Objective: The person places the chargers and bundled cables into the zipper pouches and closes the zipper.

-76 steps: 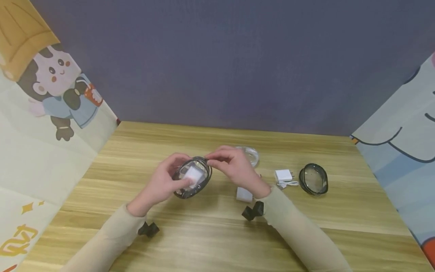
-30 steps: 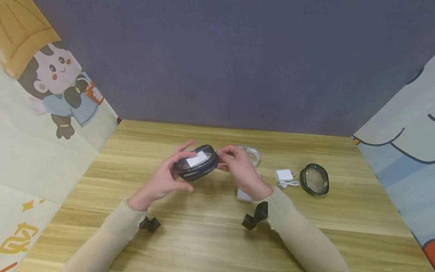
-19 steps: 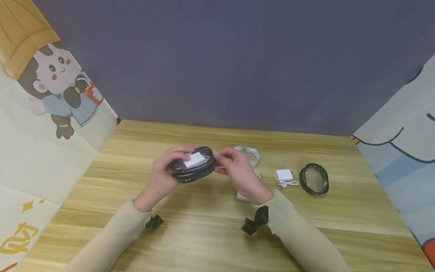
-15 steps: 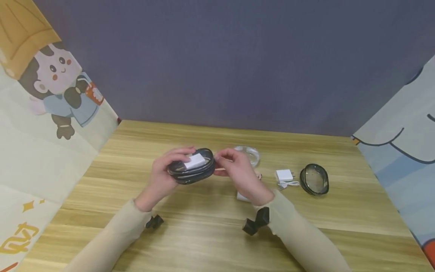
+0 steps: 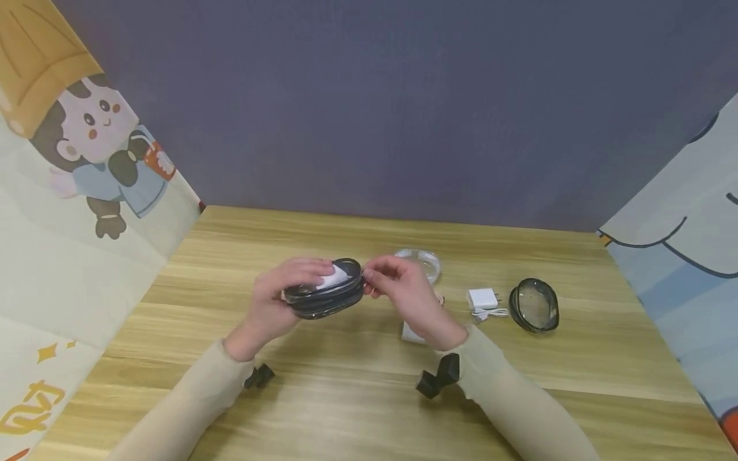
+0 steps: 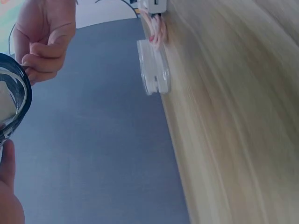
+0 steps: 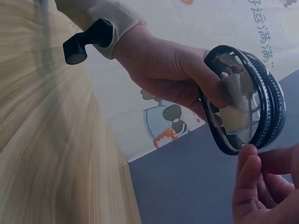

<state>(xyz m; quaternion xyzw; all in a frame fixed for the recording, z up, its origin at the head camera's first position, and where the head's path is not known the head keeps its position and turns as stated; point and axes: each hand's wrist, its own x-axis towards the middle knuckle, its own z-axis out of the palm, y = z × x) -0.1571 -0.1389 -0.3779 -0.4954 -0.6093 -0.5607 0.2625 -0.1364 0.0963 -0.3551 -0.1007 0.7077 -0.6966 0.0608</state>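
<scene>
In the head view my left hand (image 5: 271, 298) grips a clear oval zip case with black trim (image 5: 328, 302), held up over the table. Its fingers lie across the clear top, over a white charger block (image 5: 334, 277) inside. At the case's right end, my right hand (image 5: 406, 291) pinches the zipper pull between thumb and finger; the fingertips mostly hide it. The right wrist view shows zipper teeth along the black bands (image 7: 273, 100) and a white cable with the block inside. In the left wrist view only one end of the case (image 6: 27, 93) shows.
On the wooden table (image 5: 346, 397), a second black-trimmed clear case (image 5: 535, 306) lies at right beside a white charger with a cable (image 5: 484, 301). A clear round case (image 5: 425, 262) lies behind my right hand, and another white block (image 5: 412, 333) is partly under that wrist.
The case has turned from facing up toward the head camera to tilted, its banded side showing. My left fingers now cover its top, and my right hand has shifted slightly right along its edge.
</scene>
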